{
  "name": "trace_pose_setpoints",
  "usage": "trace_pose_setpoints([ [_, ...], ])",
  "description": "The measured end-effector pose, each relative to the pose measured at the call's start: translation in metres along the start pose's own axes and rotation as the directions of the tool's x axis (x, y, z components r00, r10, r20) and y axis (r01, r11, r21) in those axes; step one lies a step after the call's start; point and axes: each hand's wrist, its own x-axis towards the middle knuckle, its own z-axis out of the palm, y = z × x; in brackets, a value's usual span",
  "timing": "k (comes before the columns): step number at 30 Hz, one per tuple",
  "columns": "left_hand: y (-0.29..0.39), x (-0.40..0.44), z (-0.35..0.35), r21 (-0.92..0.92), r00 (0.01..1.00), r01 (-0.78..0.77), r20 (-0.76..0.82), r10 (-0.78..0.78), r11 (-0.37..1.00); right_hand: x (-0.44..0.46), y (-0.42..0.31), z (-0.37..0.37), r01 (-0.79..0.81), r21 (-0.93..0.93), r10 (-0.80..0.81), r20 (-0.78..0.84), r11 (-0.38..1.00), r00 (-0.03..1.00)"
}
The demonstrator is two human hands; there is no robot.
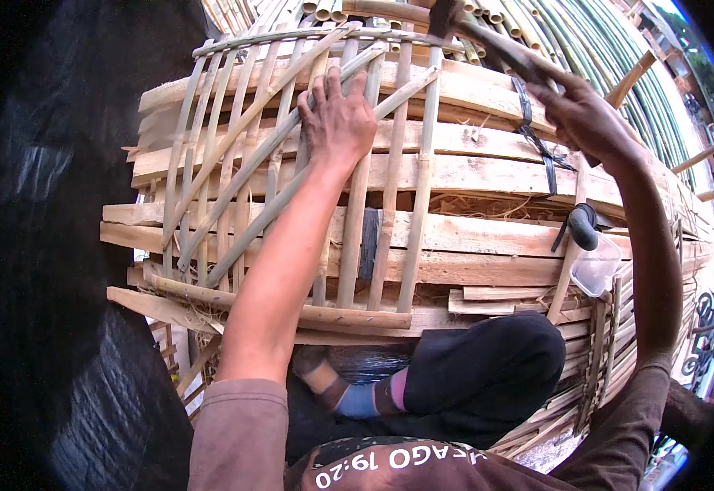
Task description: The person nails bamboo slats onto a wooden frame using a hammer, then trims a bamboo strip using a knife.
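My left hand (339,121) rests on a lattice panel of bamboo slats, its fingers curled over the upper part of a diagonal bamboo slat (250,186). What lies under the fingertips is hidden. My right hand (590,119) is wrapped round the handle of a hammer (508,51), raised to the upper right of the panel. The hammer's dark head hangs over the panel's top crosspiece (316,34). Upright slats and more diagonals make up the panel, with a bottom crosspiece (349,317) near my lap.
Stacked wooden planks (488,172) lie under the panel, one group tied with a black strap (529,123). At right are a clear plastic container (596,266) and a dark curved handle (583,227). Long bamboo poles (610,74) fill the back right. A black sheet (54,204) hangs at left.
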Motion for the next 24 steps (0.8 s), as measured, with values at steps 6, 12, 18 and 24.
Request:
trace_pose_setpoints([
  [6, -0.004, -0.001, -0.002, 0.018, 1.0, -0.019, 0.02, 0.019, 1.0, 0.02, -0.007, -0.017, 0.135, -0.04, -0.136, -0.012, 0.99, 0.991],
  [12, -0.001, -0.001, -0.001, 0.009, 1.0, 0.001, 0.023, -0.001, 1.0, 0.009, 0.025, 0.03, 0.31, -0.415, -0.32, 0.047, 0.855, 0.946],
  [18, -0.004, 0.001, -0.003, 0.013, 0.999, -0.028, 0.039, 0.028, 1.0, -0.024, 0.002, 0.064, 0.319, -0.04, -0.318, -0.259, 0.947, 0.912],
  [24, -0.002, -0.001, -0.003, 0.019, 0.998, 0.016, 0.062, -0.018, 1.0, -0.041, 0.035, 0.117, 0.244, 0.006, -0.233, -0.27, 0.97, 0.934],
])
